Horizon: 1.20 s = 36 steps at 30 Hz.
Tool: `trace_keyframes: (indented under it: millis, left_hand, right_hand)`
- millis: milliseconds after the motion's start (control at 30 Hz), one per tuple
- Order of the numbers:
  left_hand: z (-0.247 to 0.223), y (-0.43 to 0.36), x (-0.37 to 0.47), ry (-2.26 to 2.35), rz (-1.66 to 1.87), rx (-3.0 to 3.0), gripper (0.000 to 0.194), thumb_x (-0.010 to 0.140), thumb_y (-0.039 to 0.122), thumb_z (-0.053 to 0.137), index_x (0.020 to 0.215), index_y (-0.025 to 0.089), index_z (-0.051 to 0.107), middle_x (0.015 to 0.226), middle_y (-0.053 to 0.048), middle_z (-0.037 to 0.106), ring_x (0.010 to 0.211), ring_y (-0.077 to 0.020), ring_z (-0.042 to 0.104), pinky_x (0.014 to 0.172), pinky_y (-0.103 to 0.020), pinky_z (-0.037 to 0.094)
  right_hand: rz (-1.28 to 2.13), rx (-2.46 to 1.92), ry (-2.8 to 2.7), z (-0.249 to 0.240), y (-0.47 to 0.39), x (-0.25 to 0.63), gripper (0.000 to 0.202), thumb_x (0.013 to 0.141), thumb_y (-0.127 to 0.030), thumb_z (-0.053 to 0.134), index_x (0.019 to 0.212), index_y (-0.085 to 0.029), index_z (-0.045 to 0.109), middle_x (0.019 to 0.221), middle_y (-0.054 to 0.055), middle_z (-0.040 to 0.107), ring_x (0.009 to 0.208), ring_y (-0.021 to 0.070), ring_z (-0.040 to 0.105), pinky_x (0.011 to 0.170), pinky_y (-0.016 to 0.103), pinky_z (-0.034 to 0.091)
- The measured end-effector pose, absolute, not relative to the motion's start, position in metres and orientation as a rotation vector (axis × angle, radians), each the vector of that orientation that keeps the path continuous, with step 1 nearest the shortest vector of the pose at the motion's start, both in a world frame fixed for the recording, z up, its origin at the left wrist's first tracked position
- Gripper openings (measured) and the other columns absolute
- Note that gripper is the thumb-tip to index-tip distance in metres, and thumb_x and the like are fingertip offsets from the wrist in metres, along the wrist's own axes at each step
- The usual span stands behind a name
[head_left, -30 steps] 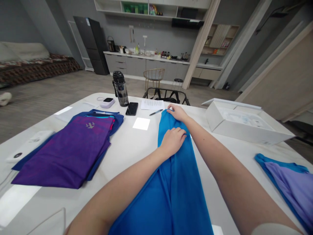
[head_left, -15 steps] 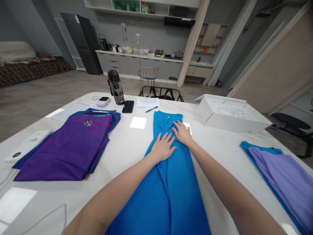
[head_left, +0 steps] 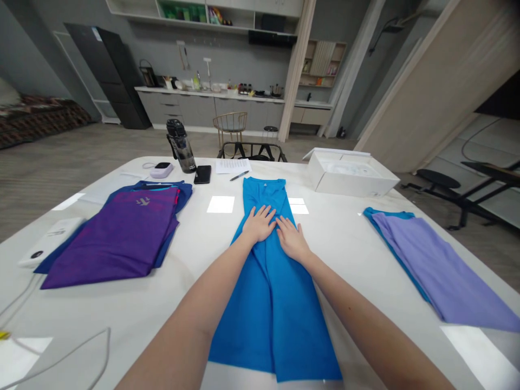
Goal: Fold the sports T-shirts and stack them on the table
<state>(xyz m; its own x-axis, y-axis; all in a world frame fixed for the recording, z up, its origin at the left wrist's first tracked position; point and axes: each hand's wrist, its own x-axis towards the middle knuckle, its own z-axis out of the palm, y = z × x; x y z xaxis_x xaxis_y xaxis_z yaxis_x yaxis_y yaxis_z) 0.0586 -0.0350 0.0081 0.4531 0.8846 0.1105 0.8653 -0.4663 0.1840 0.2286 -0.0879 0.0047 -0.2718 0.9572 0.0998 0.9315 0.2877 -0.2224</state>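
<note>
A pair of blue trousers (head_left: 290, 303) lies lengthwise on the white table (head_left: 195, 238), waistband at the far end and leg hems toward me. A small pale logo shows near the waistband. My left hand (head_left: 260, 223) rests flat on the upper part, fingers spread. Just to its right, my right hand (head_left: 291, 238) also lies flat on the fabric, its fingertips close to those of the left. Some creases run down between the legs below my hands. Neither hand grips the cloth.
Folded purple and navy clothes (head_left: 117, 233) lie at left beside a white device (head_left: 51, 241) with cables. A bottle (head_left: 181, 146), phone (head_left: 202, 174), pen (head_left: 239, 175) and paper (head_left: 233, 166) sit at the back. Right are an open white box (head_left: 349, 181) and folded lilac clothing (head_left: 439, 265).
My right hand has slid down the trousers toward me, now lower than the left. The view has shifted, bringing the leg hems and more of the lilac clothing into sight.
</note>
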Motion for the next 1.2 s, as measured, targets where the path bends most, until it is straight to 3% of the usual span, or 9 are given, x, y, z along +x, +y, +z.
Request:
trace_keyframes:
  millis: [233,400,567,700,800,967,1200]
  left_hand:
    - [0.022,-0.069,0.054,1.722,0.524,2.529,0.053,0.102,0.026,0.036,0.154,0.018,0.041,0.162,-0.011,0.039,0.149,-0.0241,0.036,0.124,-0.047,0.024]
    - [0.026,-0.143,0.027,1.886,0.481,2.469,0.052,0.101,0.032,0.044,0.151,0.016,0.043,0.158,-0.016,0.043,0.143,-0.0292,0.042,0.118,-0.049,0.032]
    - [0.033,-0.225,-0.005,1.963,0.364,2.485,0.045,0.102,0.030,0.041,0.144,0.017,0.049,0.150,-0.015,0.052,0.130,-0.0300,0.053,0.106,-0.046,0.041]
    - [0.037,-0.270,-0.022,2.068,0.301,2.472,0.040,0.102,0.024,0.040,0.140,0.019,0.053,0.138,-0.014,0.060,0.118,-0.0302,0.057,0.096,-0.045,0.043]
    - [0.039,-0.288,-0.030,2.138,0.276,2.431,0.039,0.102,0.023,0.039,0.138,0.018,0.054,0.125,-0.014,0.064,0.110,-0.0306,0.059,0.090,-0.045,0.043]
    - [0.045,-0.304,-0.043,2.230,0.232,2.370,0.032,0.101,0.027,0.041,0.126,0.019,0.059,0.111,-0.012,0.067,0.100,-0.0293,0.060,0.084,-0.043,0.042]
    - [0.057,-0.325,-0.064,2.153,0.352,2.316,0.019,0.099,0.021,0.044,0.104,0.020,0.062,0.093,-0.007,0.071,0.093,-0.0266,0.064,0.088,-0.043,0.041]
  right_hand:
    - [0.145,-1.823,-2.271,0.008,-0.102,0.223,0.055,0.106,-0.045,0.031,0.156,-0.024,0.041,0.163,0.007,0.035,0.152,0.0280,0.027,0.122,0.060,0.019]
    - [0.122,-1.798,-2.250,0.012,-0.103,0.220,0.053,0.105,-0.045,0.034,0.151,-0.023,0.046,0.161,0.009,0.040,0.149,0.0296,0.030,0.120,0.060,0.020]
    - [-0.098,-1.664,-2.298,0.024,-0.113,0.217,0.041,0.105,-0.041,0.040,0.135,-0.021,0.059,0.139,0.014,0.059,0.133,0.0305,0.045,0.118,0.059,0.014]
    - [-0.174,-1.553,-2.412,0.036,-0.129,0.205,0.034,0.104,-0.037,0.044,0.127,-0.020,0.063,0.124,0.015,0.065,0.118,0.0304,0.053,0.109,0.050,0.028]
    - [-0.031,-1.414,-2.489,0.042,-0.148,0.183,0.031,0.105,-0.034,0.045,0.126,-0.021,0.063,0.120,0.012,0.066,0.114,0.0272,0.057,0.099,0.041,0.035]
    - [0.259,-1.182,-2.648,0.047,-0.191,0.140,0.030,0.101,-0.026,0.053,0.130,-0.025,0.061,0.118,0.006,0.067,0.107,0.0210,0.063,0.088,0.032,0.041]
    - [0.255,-1.107,-2.687,0.054,-0.228,0.113,0.025,0.100,-0.028,0.056,0.124,-0.027,0.065,0.112,0.005,0.066,0.101,0.0197,0.064,0.083,0.030,0.043]
